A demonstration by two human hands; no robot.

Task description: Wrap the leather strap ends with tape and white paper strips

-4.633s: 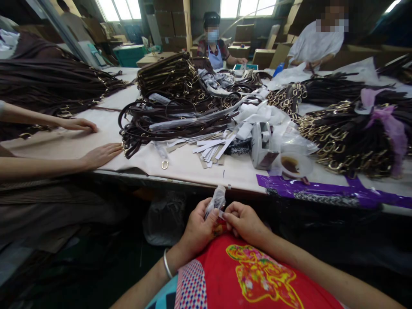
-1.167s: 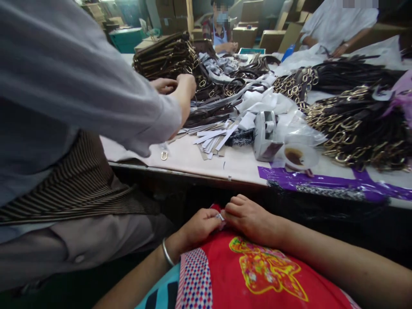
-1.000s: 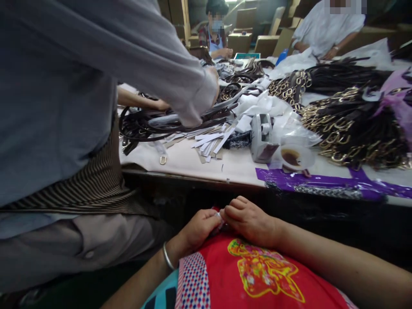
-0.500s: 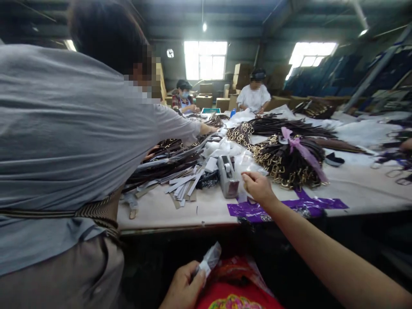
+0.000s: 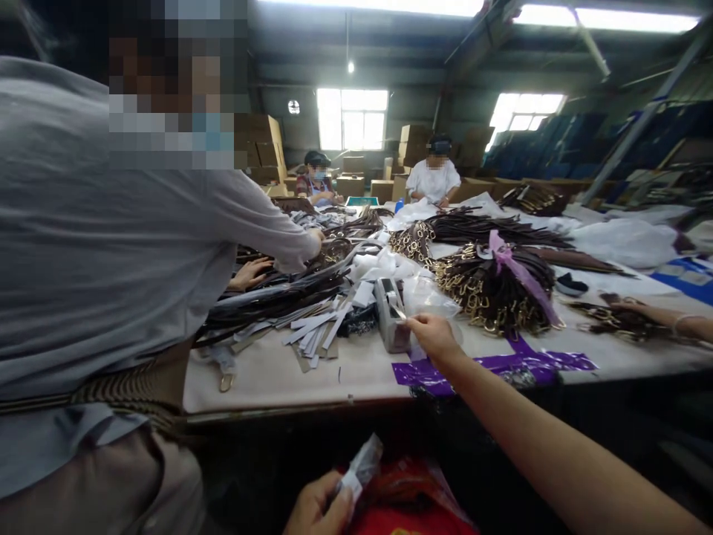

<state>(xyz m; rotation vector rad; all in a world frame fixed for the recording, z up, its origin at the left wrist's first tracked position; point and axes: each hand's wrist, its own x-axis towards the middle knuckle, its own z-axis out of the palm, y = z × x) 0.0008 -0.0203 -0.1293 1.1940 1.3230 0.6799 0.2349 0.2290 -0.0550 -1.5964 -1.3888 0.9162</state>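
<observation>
Low at the bottom centre, my left hand (image 5: pixel 320 505) grips a small item wrapped in clear plastic (image 5: pixel 362 462), with a white piece under the thumb. My right hand (image 5: pixel 435 339) reaches over the table edge, its fingers pinched at the front of the grey tape dispenser (image 5: pixel 393 319). A thin pale bit, apparently tape, shows between the fingertips and the dispenser. Clear plastic bags (image 5: pixel 428 296) lie just behind that hand. Below the table, a red bag (image 5: pixel 415 498) sits beside my left hand.
A person in grey (image 5: pixel 105 245) leans over dark straps (image 5: pixel 284 297) at left. White strips (image 5: pixel 317 327) lie left of the dispenser. A strap bundle with gold clasps (image 5: pixel 495 286) lies right, near purple tape (image 5: pixel 490 369). Another person's hand (image 5: pixel 640 306) handles straps at far right; two people sit behind.
My right hand has moved left and down to the dispenser's front. The view has tilted up slightly. The leaning person's arm has drawn back left, and another person's hand now shows at far right.
</observation>
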